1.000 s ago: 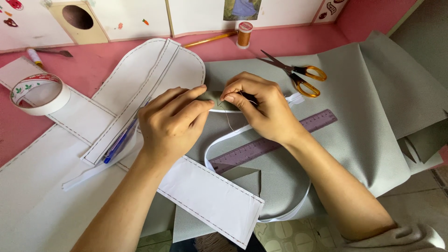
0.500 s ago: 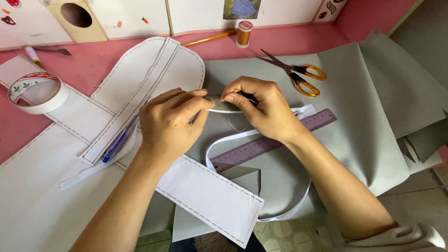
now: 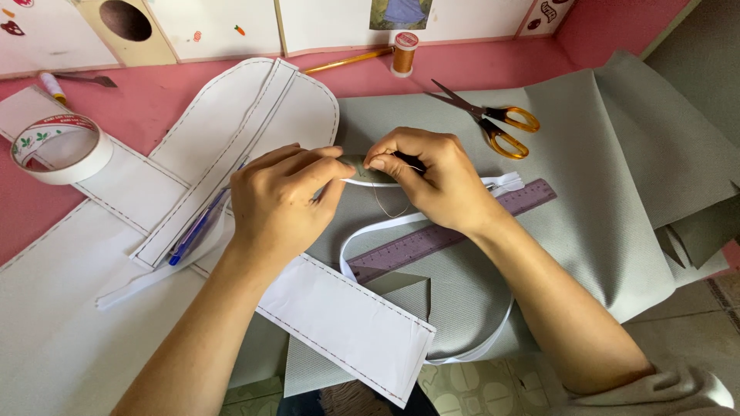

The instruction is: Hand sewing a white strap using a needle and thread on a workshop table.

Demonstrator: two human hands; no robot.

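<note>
— Where are we looking down now?
— We're over a home sewing corner: grey fabric (image 3: 586, 177) spread on a pink table (image 3: 154, 96), white paper patterns (image 3: 254, 115) alongside.
— And we spot orange-handled scissors (image 3: 493, 123), a thread spool (image 3: 404, 52), a purple ruler (image 3: 455, 231), a tape roll (image 3: 58, 148).

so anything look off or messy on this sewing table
Mostly tidy. The grey fabric hangs crumpled over the table's right edge, and a blue pen lies half buried under the white paper pattern pieces. Both hands, left and right, pinch a white strip.
</note>
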